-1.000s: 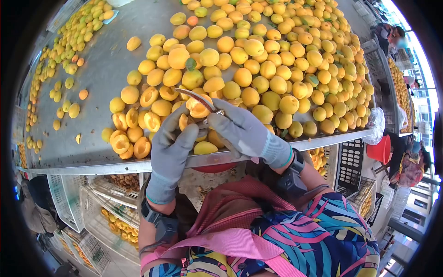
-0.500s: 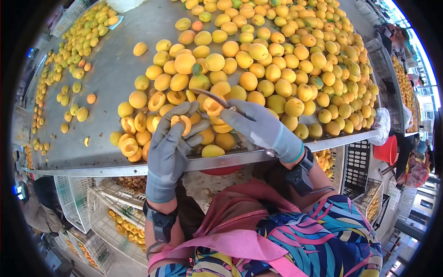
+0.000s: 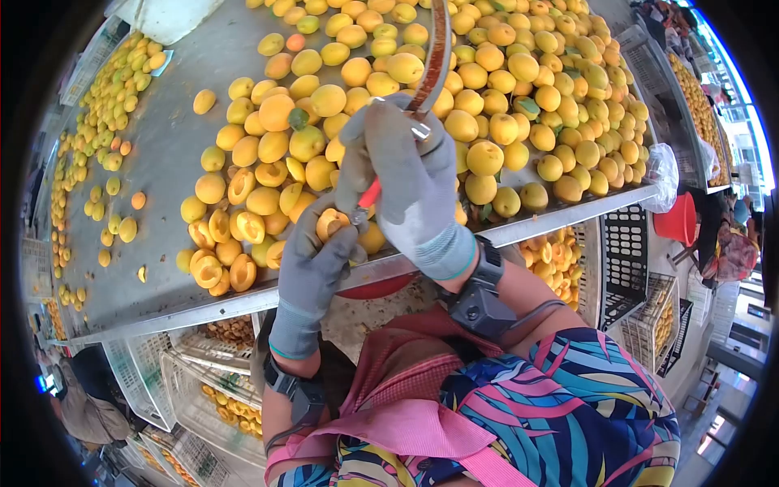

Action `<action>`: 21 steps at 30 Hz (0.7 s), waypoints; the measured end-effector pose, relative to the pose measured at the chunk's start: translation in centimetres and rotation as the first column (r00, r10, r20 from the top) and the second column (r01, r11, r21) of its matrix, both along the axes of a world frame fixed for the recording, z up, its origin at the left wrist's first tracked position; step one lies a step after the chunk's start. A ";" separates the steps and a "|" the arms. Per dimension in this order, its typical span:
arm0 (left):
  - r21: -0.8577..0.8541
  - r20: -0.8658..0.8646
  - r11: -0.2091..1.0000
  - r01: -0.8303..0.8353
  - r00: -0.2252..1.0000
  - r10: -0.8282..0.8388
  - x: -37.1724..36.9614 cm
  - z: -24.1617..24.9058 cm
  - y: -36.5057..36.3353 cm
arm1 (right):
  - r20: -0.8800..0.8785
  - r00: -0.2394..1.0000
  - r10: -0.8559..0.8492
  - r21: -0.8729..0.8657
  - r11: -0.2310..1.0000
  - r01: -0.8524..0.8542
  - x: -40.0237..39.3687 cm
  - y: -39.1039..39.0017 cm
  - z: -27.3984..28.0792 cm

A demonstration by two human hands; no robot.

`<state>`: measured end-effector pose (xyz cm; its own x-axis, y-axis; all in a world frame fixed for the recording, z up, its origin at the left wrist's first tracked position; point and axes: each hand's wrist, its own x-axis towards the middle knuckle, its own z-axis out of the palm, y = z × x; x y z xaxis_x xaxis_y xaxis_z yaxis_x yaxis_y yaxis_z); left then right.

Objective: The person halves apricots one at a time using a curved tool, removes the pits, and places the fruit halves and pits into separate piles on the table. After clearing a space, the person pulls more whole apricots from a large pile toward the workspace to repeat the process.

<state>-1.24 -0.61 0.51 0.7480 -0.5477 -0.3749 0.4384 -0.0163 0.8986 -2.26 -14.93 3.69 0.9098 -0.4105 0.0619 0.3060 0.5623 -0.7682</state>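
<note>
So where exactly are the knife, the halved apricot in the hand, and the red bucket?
knife (image 3: 438, 57), head view, middle of blade
halved apricot (image 3: 331, 223), head view, cut face
red bucket (image 3: 675, 221), head view, side wall

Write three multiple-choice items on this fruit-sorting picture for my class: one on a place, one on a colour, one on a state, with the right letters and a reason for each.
1. Where do the cut apricot halves lie?
A. at the table's near edge, left of the hands
B. in the red bucket
C. on the floor

2. What colour are the gloves?
A. blue
B. grey
C. white

3. What state is the fruit in the left hand in?
A. whole
B. peeled
C. cut open

Key: 1 A, the halves sit by the metal table edge; 2 B, both hands wear grey; 3 C, the apricot half shows its hollow face, while the right hand grips a curved knife.
</note>
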 end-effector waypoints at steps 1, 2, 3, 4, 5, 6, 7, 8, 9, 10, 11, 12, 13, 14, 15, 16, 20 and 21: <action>0.058 -0.025 0.998 -0.014 1.000 0.015 0.0 0.3 -0.2 | 0.039 0.999 0.014 0.007 1.000 -0.014 0.2 0.2 0.0; 0.057 -0.024 0.998 -0.013 1.000 0.015 0.0 -0.1 -0.2 | 0.032 0.999 -0.005 0.020 1.000 0.004 0.2 0.5 0.1; 0.038 0.021 0.999 0.014 1.000 -0.015 0.1 -0.8 -0.1 | 0.034 0.999 -0.004 0.020 1.000 0.004 0.2 0.6 0.1; 0.021 0.067 0.999 0.040 0.997 -0.041 0.1 -1.1 0.0 | 0.037 0.999 0.000 0.017 1.000 -0.001 0.3 0.7 0.0; 0.021 0.069 0.999 0.035 0.997 -0.036 0.1 -1.3 0.2 | 0.039 0.999 0.006 0.015 1.000 -0.007 0.4 0.9 -0.1; 0.060 0.082 0.997 0.048 0.995 -0.052 0.1 -1.0 0.2 | 0.040 0.999 0.012 0.014 1.000 -0.013 0.6 1.1 -0.2; 0.099 0.092 0.993 0.059 0.993 -0.068 0.0 -0.9 0.0 | 0.034 0.999 0.007 -0.005 1.000 -0.007 0.7 1.2 -0.4; 0.097 0.092 0.994 0.053 0.994 -0.062 -0.1 -1.0 -0.3 | 0.029 1.000 0.001 -0.024 1.000 -0.001 0.8 1.4 -0.5; 0.061 0.228 0.998 0.030 0.973 -0.043 -0.3 -1.2 -0.7 | 0.028 1.000 0.008 -0.027 1.000 -0.007 0.8 1.4 -0.6; 0.023 0.360 1.000 0.011 0.933 -0.018 -0.4 -1.2 -0.9 | 0.049 0.997 0.056 -0.021 0.998 -0.055 0.6 1.4 -0.7; 0.020 0.359 1.000 0.004 0.933 -0.011 -0.4 -1.2 -0.9 | 0.071 0.992 0.103 -0.017 0.995 -0.102 0.6 1.4 -0.7; -0.001 0.368 1.000 0.002 0.930 -0.001 -0.4 -1.1 -0.9 | 0.072 0.991 0.109 -0.019 0.994 -0.108 0.7 1.6 -0.6; -0.022 0.376 1.000 0.000 0.926 0.008 -0.4 -1.1 -0.8 | 0.085 0.992 0.092 -0.143 0.987 -0.079 0.8 1.7 -0.5; -0.022 0.376 1.000 -0.006 0.926 0.014 -0.4 -1.3 -0.6 | 0.100 0.992 0.077 -0.263 0.964 -0.048 0.9 1.8 -0.4; -0.076 0.270 0.997 0.018 0.963 0.003 -0.3 -1.6 -0.4 | 0.099 0.992 0.082 -0.262 0.964 -0.054 0.9 1.8 -0.4; -0.133 0.160 0.990 0.037 0.987 -0.016 -0.3 -1.8 -0.3 | 0.071 0.986 0.151 -0.256 0.958 -0.128 0.9 1.6 -0.6; 0.003 0.436 0.998 0.056 0.899 -0.051 0.0 -2.7 0.0 | 0.112 0.956 0.271 -0.231 0.943 -0.240 0.7 1.8 -1.0; 0.081 0.540 0.995 0.063 0.836 -0.096 0.2 -4.1 0.2 | 0.115 0.955 0.275 -0.229 0.942 -0.244 0.9 1.8 -0.9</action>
